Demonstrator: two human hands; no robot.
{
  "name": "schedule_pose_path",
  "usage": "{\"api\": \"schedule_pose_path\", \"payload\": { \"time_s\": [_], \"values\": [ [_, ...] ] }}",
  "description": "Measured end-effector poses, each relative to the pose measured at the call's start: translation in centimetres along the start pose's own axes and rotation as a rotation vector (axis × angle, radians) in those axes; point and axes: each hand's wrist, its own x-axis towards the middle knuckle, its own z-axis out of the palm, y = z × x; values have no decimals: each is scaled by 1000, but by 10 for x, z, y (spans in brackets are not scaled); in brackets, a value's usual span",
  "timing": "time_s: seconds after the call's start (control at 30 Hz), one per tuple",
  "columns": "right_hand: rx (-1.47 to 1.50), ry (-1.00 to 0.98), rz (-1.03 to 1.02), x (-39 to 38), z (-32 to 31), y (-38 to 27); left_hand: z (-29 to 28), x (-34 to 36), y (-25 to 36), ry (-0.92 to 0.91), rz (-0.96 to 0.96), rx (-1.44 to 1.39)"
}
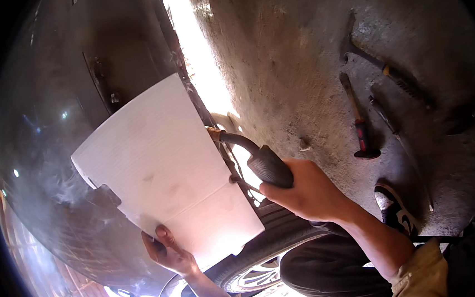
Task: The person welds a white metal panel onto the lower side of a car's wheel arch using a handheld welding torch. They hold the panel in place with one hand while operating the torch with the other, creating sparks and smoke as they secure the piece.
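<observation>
My left hand (169, 252) grips the lower left edge of a white corrugated sheet (162, 149), its thumb on the face towards me. Tilted, the sheet covers part of a dark car body. My right hand (312, 192) is closed around the black handle of a welding torch (271, 167). The torch's curved neck runs left to a copper-coloured nozzle (214, 133), whose tip is hidden at the sheet's right edge. Bright light glows at the sheet's lower end. What lies behind the sheet cannot be seen.
The car body (45, 180) fills the left, with smoke in front of it. A wheel (258, 275) is below the sheet. On the rough floor at right lie a hammer (385, 70), a red-and-black handled chisel (362, 133) and a thin rod (401, 141). A shoe (394, 209) is near them.
</observation>
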Motion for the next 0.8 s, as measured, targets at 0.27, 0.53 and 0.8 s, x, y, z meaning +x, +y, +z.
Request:
{"api": "schedule_pose_path", "payload": {
  "time_s": [0.27, 0.53, 0.8],
  "values": [
    [131, 9, 5, -4, -4, 6, -7, -8, 15, 233, -137, -269],
    [91, -37, 59, -1, -1, 10, -10, -10, 5, 229, -138, -234],
    [42, -19, 36, 2, 0, 10, -8, -12, 5, 174, -120, -226]
  ]
}}
